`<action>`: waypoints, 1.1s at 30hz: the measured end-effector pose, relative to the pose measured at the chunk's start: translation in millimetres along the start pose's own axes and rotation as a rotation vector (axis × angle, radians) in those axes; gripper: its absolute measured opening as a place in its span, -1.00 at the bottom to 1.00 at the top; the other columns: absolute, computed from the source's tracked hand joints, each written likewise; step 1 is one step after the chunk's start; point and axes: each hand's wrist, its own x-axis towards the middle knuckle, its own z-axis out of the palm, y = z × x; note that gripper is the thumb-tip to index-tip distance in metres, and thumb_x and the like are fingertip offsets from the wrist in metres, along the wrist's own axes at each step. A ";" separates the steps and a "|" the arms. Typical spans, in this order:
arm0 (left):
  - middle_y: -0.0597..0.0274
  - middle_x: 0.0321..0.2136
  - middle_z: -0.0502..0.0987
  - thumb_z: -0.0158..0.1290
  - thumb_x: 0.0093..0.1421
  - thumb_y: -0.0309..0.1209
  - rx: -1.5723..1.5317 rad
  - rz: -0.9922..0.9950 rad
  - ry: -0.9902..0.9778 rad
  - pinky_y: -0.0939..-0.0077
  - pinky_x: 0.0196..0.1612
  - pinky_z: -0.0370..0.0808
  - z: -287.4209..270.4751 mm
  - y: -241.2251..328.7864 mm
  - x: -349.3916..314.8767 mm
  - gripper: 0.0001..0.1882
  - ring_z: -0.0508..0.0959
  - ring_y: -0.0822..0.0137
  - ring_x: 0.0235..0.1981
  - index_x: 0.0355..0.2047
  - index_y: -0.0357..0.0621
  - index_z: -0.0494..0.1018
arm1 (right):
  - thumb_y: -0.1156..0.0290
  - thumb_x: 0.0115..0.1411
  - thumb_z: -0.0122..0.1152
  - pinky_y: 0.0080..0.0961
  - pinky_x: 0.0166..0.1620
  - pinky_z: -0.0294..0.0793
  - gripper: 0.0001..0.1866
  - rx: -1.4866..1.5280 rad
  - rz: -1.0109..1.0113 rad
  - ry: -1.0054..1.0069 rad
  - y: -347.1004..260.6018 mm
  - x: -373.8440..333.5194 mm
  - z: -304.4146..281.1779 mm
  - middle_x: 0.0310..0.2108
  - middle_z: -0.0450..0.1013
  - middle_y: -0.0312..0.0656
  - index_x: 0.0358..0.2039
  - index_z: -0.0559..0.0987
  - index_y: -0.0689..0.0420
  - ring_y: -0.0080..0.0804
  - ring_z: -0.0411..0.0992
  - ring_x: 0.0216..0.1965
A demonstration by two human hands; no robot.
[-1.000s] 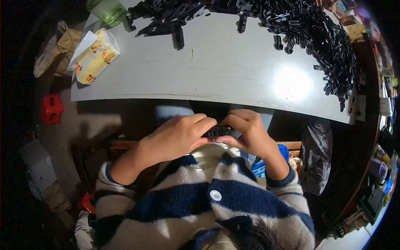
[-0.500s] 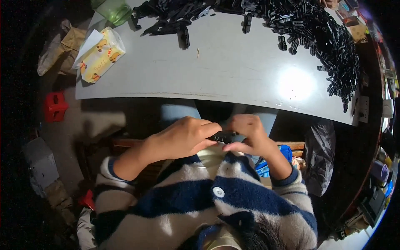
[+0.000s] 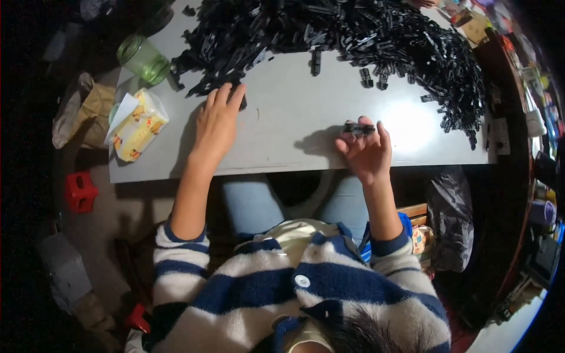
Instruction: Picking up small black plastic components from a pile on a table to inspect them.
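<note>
My right hand (image 3: 369, 154) is raised over the table's front part, palm up with curled fingers. A small black plastic clip-like part (image 3: 360, 127) is held at its fingers. My left hand (image 3: 216, 122) reaches to the left end of a large heap of black plastic parts (image 3: 306, 29), palm down and fingers stretched forward. Its fingertips are at the heap's near edge, beside a dark part (image 3: 243, 102) that they partly cover. Whether they touch that part is hard to see.
The white table (image 3: 282, 141) carries a yellow tissue pack (image 3: 141, 126) and a green glass jar (image 3: 144, 59) at the left. Loose black parts (image 3: 316, 62) lie just in front of the heap. A red stool (image 3: 81, 191) stands on the floor; a dark plastic bag (image 3: 450, 217) hangs at the right.
Both hands were together at my lap around a black part. Now they are apart: the left has gone forward to the heap, the right up over the table with a part.
</note>
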 end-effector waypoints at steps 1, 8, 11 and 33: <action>0.15 -0.12 0.37 -0.13 0.04 -0.60 0.025 0.071 0.011 0.27 -0.06 0.33 6.2 -5.2 2.3 -0.59 0.35 0.11 -0.06 -0.05 -0.12 0.34 | 0.17 0.22 -0.10 -0.27 -0.20 0.44 -0.73 0.046 -0.006 -0.115 -7.9 14.2 -17.3 -0.36 0.38 -0.13 -0.27 0.41 0.10 -0.27 0.38 -0.34; 0.16 -0.33 0.36 -0.03 -0.01 -0.52 -0.063 0.171 -0.008 0.30 -0.15 0.34 12.6 8.6 6.3 -0.78 0.39 0.16 -0.22 -0.29 -0.16 0.42 | 0.47 0.11 0.05 -0.63 -0.38 0.33 -0.90 -1.117 -0.462 0.249 -64.4 82.5 -9.0 -0.53 0.35 -0.25 -0.34 0.41 0.16 -0.49 0.32 -0.47; 0.14 -0.29 0.37 0.06 -0.04 -0.52 -0.160 0.136 0.000 0.29 -0.15 0.35 7.1 17.1 -0.9 -0.75 0.39 0.14 -0.19 -0.28 -0.20 0.42 | 0.29 0.00 0.22 -0.34 -0.38 0.40 -0.69 -2.025 -0.828 0.431 -73.9 117.3 -21.1 -0.42 0.45 -0.01 -0.30 0.41 0.18 -0.10 0.44 -0.40; -0.04 -0.36 0.48 -0.10 0.25 -0.34 -1.299 -0.161 -0.059 0.37 -0.34 0.43 -1.6 79.8 -29.4 -0.67 0.53 0.12 -0.36 -0.06 -0.29 0.21 | 0.43 0.18 0.03 -0.73 -0.59 0.24 -0.85 -0.705 -0.233 -0.068 50.7 -11.7 86.5 -0.53 0.38 -0.27 -0.31 0.37 0.24 -0.62 0.27 -0.64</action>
